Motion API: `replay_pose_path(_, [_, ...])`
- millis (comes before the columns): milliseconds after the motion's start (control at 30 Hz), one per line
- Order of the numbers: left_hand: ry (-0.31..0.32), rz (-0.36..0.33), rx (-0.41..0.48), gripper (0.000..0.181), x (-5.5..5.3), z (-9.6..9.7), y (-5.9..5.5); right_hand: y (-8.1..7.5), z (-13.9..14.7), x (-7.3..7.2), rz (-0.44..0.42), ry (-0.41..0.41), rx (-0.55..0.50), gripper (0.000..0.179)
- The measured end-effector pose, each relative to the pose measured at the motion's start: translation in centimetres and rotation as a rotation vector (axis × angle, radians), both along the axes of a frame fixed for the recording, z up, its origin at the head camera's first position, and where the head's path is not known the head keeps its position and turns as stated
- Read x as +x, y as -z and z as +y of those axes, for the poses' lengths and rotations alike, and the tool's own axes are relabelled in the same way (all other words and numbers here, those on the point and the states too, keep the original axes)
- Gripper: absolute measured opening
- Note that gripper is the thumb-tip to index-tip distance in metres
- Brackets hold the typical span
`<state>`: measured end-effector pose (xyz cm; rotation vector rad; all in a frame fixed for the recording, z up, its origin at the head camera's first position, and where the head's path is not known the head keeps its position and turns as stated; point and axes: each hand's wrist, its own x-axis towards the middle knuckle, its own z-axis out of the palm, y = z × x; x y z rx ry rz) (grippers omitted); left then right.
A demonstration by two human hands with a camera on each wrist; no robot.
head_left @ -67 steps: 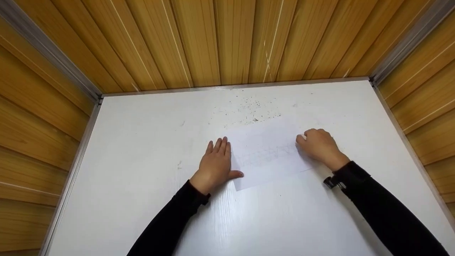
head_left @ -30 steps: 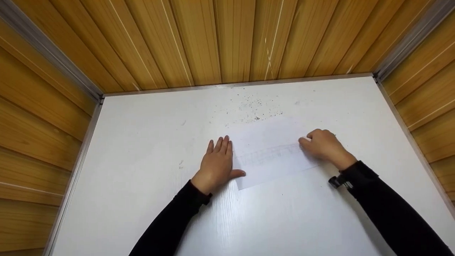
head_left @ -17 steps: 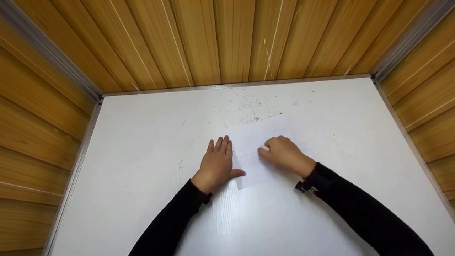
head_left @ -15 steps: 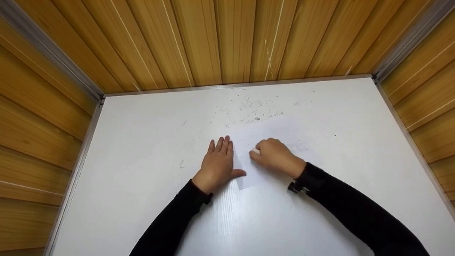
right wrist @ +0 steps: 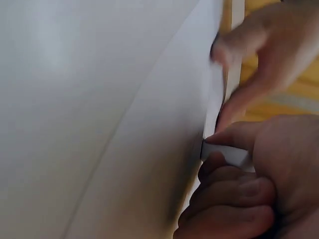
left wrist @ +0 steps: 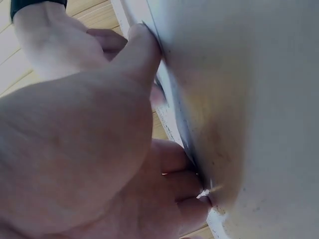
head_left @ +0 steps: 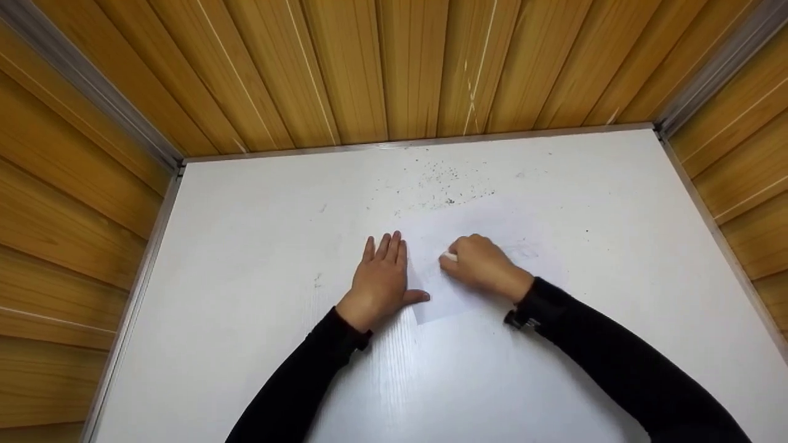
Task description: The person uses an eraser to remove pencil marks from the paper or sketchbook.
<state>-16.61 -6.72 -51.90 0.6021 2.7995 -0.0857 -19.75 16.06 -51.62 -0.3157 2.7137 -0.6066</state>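
Observation:
A sheet of white paper [head_left: 474, 218] lies on the white table, with a faint grey band of pencil marks across it, clearest to the right of the right hand. My left hand [head_left: 380, 280] rests flat on the paper's left edge, fingers pointing away and thumb spread onto the sheet. Over the middle of the paper, my right hand [head_left: 483, 263] pinches a small white eraser [right wrist: 227, 153] between thumb and curled fingers. In the right wrist view, the eraser's end is right at the paper. Most of the eraser is hidden inside the hand.
Dark crumbs [head_left: 440, 175] are scattered on the table [head_left: 258, 234] beyond the paper's far edge, with faint smudges elsewhere. Wood-look panels [head_left: 357, 74] in metal frames wall in the table at the back and both sides.
My right hand has moved left with the eraser, from the paper's right side to its middle, then slightly back right. The grey band looks fainter. My left hand has stayed in place.

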Motion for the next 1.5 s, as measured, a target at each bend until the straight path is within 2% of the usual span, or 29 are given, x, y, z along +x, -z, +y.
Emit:
replay_pose_path(100, [0.001, -0.009, 0.007, 0.124, 0.0, 0.1, -0.2, -0.5, 5.7, -0.4, -0.042, 0.095, 0.003, 0.051])
replay_pose_path(233, [0.001, -0.009, 0.019, 0.124, 0.1, 0.1, -0.4, -1.3, 12.7, -0.6, -0.035, 0.204, 0.045, 0.055])
replay_pose_path(300, [-0.001, -0.008, 0.023, 0.124, 0.0, 0.0, -0.4, -1.6, 14.6, -0.6, -0.021, 0.222, 0.063, 0.057])
replay_pose_path(367, [-0.001, -0.006, 0.026, 0.124, 0.0, -0.1, -0.4, -1.8, 15.3, -0.6, -0.004, 0.223, 0.080, 0.054])
replay_pose_path(500, [0.011, 0.008, 0.035, 0.124, 0.1, 0.0, -0.1, -2.0, 14.6, -0.3, 0.019, 0.223, 0.092, 0.048])
replay_pose_path(600, [0.015, 0.013, 0.034, 0.122, 0.1, -0.1, 0.0, -1.8, 12.7, 0.0, 0.028, 0.211, 0.059, 0.047])
replay_pose_path(700, [0.012, 0.010, 0.029, 0.122, 0.1, -0.3, -0.1, -1.6, 9.7, 0.1, 0.001, 0.181, 0.016, 0.047])
replay_pose_path(833, [0.002, 0.009, 0.040, 0.122, 0.1, -0.3, -0.2, -1.3, 4.2, 0.2, -0.010, 0.107, 0.010, 0.045])
replay_pose_path(967, [0.007, 0.019, 0.051, 0.123, 0.1, -0.2, -0.2, -0.9, -1.1, 0.5, 0.022, -0.018, 0.017, 0.040])
replay_pose_path(1100, [0.018, 0.027, 0.060, 0.124, 0.1, 0.1, -0.1, -0.4, -4.3, 0.8, 0.040, -0.099, 0.028, 0.040])
replay_pose_path(1200, [0.021, 0.036, 0.048, 0.124, 0.1, 0.2, -0.1, -0.3, -4.5, 0.7, 0.049, -0.091, 0.038, 0.040])
replay_pose_path(1300, [0.019, 0.040, 0.015, 0.124, 0.1, 0.3, -0.2, -0.4, -2.9, 0.4, 0.052, -0.053, 0.031, 0.040])
replay_pose_path(1400, [0.013, 0.032, -0.009, 0.124, 0.1, 0.2, -0.2, -0.2, 0.2, 0.0, 0.024, 0.002, 0.006, 0.041])
replay_pose_path(1500, [0.011, 0.017, -0.013, 0.124, 0.2, 0.0, 0.0, -0.2, 4.8, -0.4, -0.026, 0.070, -0.012, 0.047])
